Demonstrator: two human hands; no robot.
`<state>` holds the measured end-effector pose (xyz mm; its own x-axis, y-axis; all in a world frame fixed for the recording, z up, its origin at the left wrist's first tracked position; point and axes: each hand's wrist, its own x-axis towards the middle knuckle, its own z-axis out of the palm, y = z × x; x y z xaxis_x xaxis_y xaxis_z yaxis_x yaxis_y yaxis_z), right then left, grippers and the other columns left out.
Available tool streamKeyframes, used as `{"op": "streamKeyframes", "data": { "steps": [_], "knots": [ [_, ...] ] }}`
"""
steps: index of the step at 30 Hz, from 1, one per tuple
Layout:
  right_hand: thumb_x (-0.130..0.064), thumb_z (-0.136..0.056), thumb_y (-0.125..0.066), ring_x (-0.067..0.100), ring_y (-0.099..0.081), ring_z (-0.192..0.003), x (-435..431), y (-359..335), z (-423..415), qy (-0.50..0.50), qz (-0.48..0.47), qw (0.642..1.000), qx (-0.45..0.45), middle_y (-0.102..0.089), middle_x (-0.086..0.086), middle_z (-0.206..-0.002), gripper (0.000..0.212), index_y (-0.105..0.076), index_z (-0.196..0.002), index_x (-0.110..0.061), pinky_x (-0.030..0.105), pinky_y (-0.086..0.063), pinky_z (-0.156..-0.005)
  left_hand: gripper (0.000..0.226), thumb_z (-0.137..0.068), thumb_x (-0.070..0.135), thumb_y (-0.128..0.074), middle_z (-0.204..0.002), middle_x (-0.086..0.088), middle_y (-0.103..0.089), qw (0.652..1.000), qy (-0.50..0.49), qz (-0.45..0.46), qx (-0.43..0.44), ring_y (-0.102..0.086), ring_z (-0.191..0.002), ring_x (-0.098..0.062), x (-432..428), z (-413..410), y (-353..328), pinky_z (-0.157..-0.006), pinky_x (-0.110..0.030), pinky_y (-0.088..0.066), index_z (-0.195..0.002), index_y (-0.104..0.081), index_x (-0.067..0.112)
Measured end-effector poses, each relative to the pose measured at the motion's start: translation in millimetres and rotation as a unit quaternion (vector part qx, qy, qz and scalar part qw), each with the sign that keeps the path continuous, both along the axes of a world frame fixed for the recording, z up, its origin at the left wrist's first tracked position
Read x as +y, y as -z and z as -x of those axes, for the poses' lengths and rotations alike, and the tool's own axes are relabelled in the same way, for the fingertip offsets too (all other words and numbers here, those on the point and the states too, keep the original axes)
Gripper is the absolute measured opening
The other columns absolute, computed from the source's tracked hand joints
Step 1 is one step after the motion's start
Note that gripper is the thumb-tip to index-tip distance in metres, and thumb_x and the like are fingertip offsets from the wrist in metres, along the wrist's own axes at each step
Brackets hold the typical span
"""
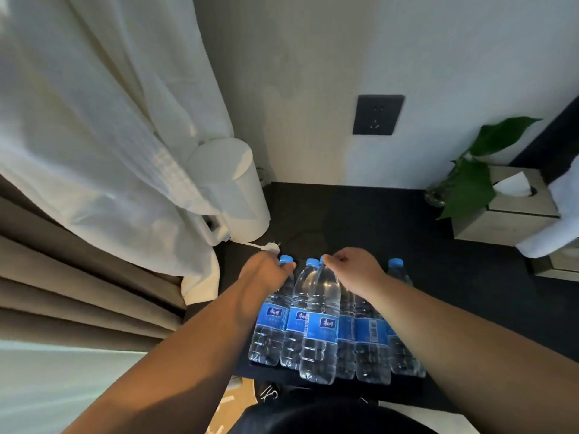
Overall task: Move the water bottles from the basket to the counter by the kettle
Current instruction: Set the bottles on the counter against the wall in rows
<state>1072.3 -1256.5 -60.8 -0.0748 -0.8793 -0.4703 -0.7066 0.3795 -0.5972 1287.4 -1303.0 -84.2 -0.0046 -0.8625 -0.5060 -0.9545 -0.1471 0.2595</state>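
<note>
Clear, blue-capped water bottles (371, 336) stand clustered upright beneath both hands. The left hand (266, 270) grips the leftmost bottle (271, 327) by its cap, the right hand (354, 268) the front bottle (321, 324). The white kettle (239, 195) stands beyond the left hand.

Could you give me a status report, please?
Left hand grips cap of leftmost clear plastic blue-capped water bottle; right hand pinches cap of front bottle. Other bottles upright on black counter near white kettle. White plug lying between.

Upper left: white waffle-textured cloth (103, 126), hanging in folds. Below it, at left edge: grey-brown pleated curtain (78, 296). Centre, on pale wall: dark square power socket (378, 114). At right: green leafy plant (470, 186) in clear glass vase (436, 195), just beside beige square tissue box (507, 223); folded white towel (560, 214) at far right.
</note>
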Motion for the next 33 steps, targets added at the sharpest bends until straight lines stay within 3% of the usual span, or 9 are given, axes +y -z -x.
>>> {"op": "streamKeyframes", "data": {
  "steps": [5,8,11,14,16,20,26,30,33],
  "knots": [
    [-0.060,-0.096,-0.059,0.018,-0.057,-0.057,-16,-5,-12,0.034,-0.087,0.995,0.016,-0.052,0.000,-0.053,0.057,-0.057,-0.060,-0.017,0.033,-0.044,-0.062,0.075,-0.093,0.066,-0.057,-0.139,-0.011,-0.064,0.998,0.054,-0.023,-0.011,-0.061,-0.126,-0.028,-24,-5,5,-0.094,-0.034,-0.047,-0.143,-0.060,0.011],
    [-0.062,-0.092,-0.064,0.019,-0.060,-0.061,-20,-6,-17,0.022,-0.112,0.993,0.031,-0.059,0.003,-0.061,0.052,-0.067,-0.072,-0.015,0.032,-0.044,-0.062,0.080,-0.090,0.064,-0.062,-0.147,-0.010,-0.059,0.998,0.056,-0.027,0.007,-0.059,-0.130,-0.028,-28,-1,9,-0.096,-0.033,-0.047,-0.150,-0.053,0.011],
    [-0.063,-0.091,-0.065,0.019,-0.059,-0.061,-22,-11,-17,0.018,-0.118,0.991,0.057,-0.058,0.003,-0.064,0.052,-0.064,-0.073,-0.013,0.031,-0.042,-0.059,0.068,-0.089,0.059,-0.064,-0.135,-0.013,-0.065,0.998,0.049,-0.031,0.011,-0.064,-0.119,-0.028,-30,-2,10,-0.083,-0.030,-0.046,-0.137,-0.063,0.010],
    [-0.058,-0.091,-0.067,0.018,-0.060,-0.063,-25,-20,-17,0.005,-0.124,0.990,0.074,-0.059,0.003,-0.067,0.049,-0.064,-0.072,-0.012,0.030,-0.041,-0.058,0.043,-0.084,0.056,-0.067,-0.091,-0.009,-0.069,0.999,0.035,-0.028,0.023,-0.067,-0.083,-0.022,-33,-10,-1,-0.062,-0.030,-0.042,-0.085,-0.068,0.013],
    [-0.056,-0.091,-0.067,0.017,-0.059,-0.061,-28,-30,-17,0.006,-0.115,0.991,0.071,-0.058,0.003,-0.065,0.048,-0.062,-0.068,-0.013,0.030,-0.043,-0.058,0.040,-0.084,0.052,-0.068,-0.078,-0.006,-0.065,0.998,0.029,-0.022,0.042,-0.063,-0.071,-0.019,-36,-12,-19,-0.056,-0.030,-0.040,-0.075,-0.064,0.014],
    [-0.053,-0.092,-0.065,0.017,-0.057,-0.055,-40,-59,-15,-0.006,-0.057,0.995,0.084,-0.056,0.003,-0.060,0.051,-0.058,-0.059,-0.015,0.031,-0.045,-0.058,0.041,-0.088,0.053,-0.065,-0.074,-0.004,-0.062,0.997,0.071,0.021,0.031,-0.062,-0.068,-0.016,-44,-6,-66,-0.056,-0.029,-0.041,-0.071,-0.065,0.015],
    [-0.059,-0.091,-0.065,0.025,-0.073,-0.078,-52,-111,2,-0.032,0.020,0.992,0.122,-0.075,0.013,-0.080,0.055,-0.081,-0.079,-0.008,0.037,-0.058,-0.073,0.036,-0.086,0.053,-0.069,-0.069,0.000,-0.059,0.981,0.107,0.152,0.049,-0.061,-0.070,-0.017,-46,8,-115,-0.061,-0.031,-0.043,-0.072,-0.063,0.019],
    [-0.057,-0.093,-0.067,0.021,-0.069,-0.074,-58,-139,7,-0.043,0.089,0.986,0.136,-0.072,0.007,-0.075,0.047,-0.078,-0.080,-0.013,0.036,-0.053,-0.068,0.035,-0.090,0.053,-0.069,-0.081,0.000,-0.063,0.967,0.147,0.205,0.018,-0.061,-0.076,-0.017,-48,19,-138,-0.063,-0.032,-0.046,-0.089,-0.066,0.018],
    [-0.055,-0.091,-0.072,0.019,-0.068,-0.078,-64,-149,5,-0.036,0.145,0.978,0.142,-0.071,0.003,-0.083,0.040,-0.073,-0.091,-0.015,0.039,-0.058,-0.073,0.035,-0.089,0.053,-0.069,-0.078,0.000,-0.061,0.966,0.144,0.214,0.019,-0.060,-0.074,-0.018,-57,24,-152,-0.060,-0.032,-0.045,-0.087,-0.064,0.019]
  ]
}}
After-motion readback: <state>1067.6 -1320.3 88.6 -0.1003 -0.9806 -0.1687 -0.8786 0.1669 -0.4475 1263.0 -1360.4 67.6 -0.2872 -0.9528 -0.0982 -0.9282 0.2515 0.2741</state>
